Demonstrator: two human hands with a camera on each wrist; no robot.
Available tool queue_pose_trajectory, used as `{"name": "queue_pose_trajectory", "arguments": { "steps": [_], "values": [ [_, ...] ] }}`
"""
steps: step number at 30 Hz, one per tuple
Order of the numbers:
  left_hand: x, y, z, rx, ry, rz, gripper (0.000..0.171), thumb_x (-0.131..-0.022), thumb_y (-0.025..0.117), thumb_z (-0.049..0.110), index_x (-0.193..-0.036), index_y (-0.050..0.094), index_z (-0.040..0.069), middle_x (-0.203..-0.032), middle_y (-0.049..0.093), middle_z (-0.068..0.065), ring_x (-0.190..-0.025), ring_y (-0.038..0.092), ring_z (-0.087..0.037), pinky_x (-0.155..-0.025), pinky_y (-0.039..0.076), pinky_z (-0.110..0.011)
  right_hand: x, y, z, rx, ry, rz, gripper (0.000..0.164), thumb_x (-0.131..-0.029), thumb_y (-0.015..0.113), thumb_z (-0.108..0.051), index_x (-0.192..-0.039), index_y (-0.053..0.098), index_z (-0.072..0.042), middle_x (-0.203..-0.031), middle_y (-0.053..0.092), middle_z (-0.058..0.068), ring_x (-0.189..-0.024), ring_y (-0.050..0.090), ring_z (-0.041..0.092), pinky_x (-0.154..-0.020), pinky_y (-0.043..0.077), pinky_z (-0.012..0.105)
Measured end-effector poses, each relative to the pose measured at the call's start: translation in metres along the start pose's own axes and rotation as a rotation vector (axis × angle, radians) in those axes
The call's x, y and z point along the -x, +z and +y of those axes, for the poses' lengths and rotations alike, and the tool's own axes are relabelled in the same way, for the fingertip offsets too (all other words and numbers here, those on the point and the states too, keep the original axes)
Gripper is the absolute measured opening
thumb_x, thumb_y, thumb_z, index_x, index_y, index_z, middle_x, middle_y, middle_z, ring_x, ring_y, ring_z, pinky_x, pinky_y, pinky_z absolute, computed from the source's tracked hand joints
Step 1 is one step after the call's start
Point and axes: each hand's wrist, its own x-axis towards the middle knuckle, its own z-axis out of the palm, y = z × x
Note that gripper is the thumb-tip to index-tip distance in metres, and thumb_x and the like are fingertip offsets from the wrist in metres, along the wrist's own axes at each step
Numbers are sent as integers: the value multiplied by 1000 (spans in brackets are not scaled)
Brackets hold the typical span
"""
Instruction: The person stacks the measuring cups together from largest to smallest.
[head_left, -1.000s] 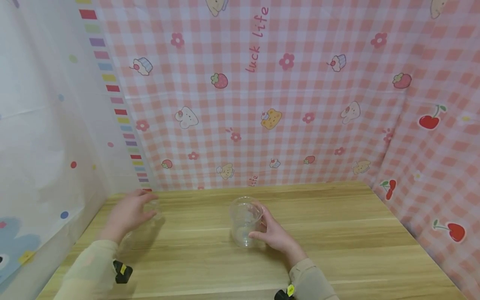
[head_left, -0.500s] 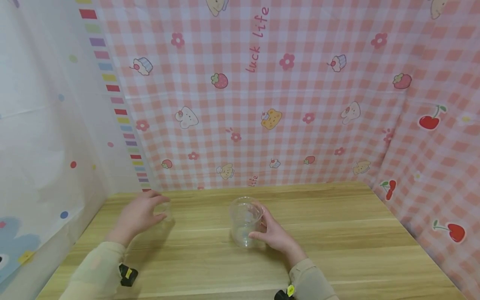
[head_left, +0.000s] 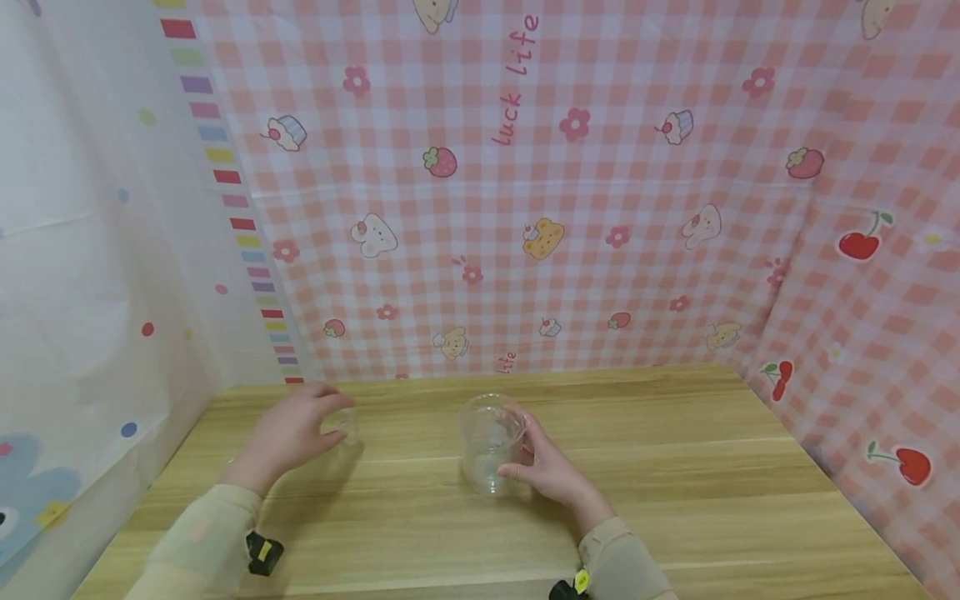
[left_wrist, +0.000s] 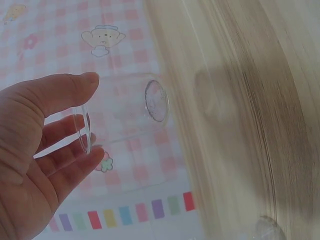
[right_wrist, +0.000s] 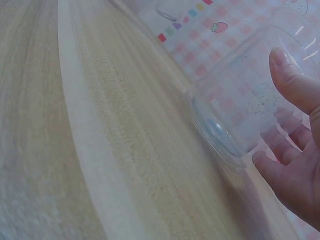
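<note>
My left hand grips a small clear plastic cup near its rim, thumb on one side and fingers on the other. The cup is raised over the left part of the table, its shadow falling on the wood beside it. At mid-table stands a larger clear plastic cup, upright, with its round base on the wood. My right hand is curled round this cup's right side; through the clear wall its far fingers show in the right wrist view.
A wooden table spans the front. Part of another clear round thing shows at the lower edge of the left wrist view. Pink checked cloth hangs behind and at right, white dotted cloth at left.
My left hand has moved right along the table's far left part with the small cup, nearer to the larger one. The right hand and the larger cup have stayed in place.
</note>
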Motion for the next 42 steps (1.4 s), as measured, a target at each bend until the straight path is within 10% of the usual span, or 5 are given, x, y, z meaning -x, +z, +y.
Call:
{"name": "queue_pose_trajectory", "arguments": {
  "steps": [42],
  "values": [
    [-15,-2,46,60,83,3,43,-77,86,22,-117,72,13,-118,65,-12,-105,63,-31,-84,54,-49,-1,1,-2,-55,-38,12,85,-85,73,5,-152,22,-3,-157,26,25,-145,24,40,-115,24,47]
  ]
}}
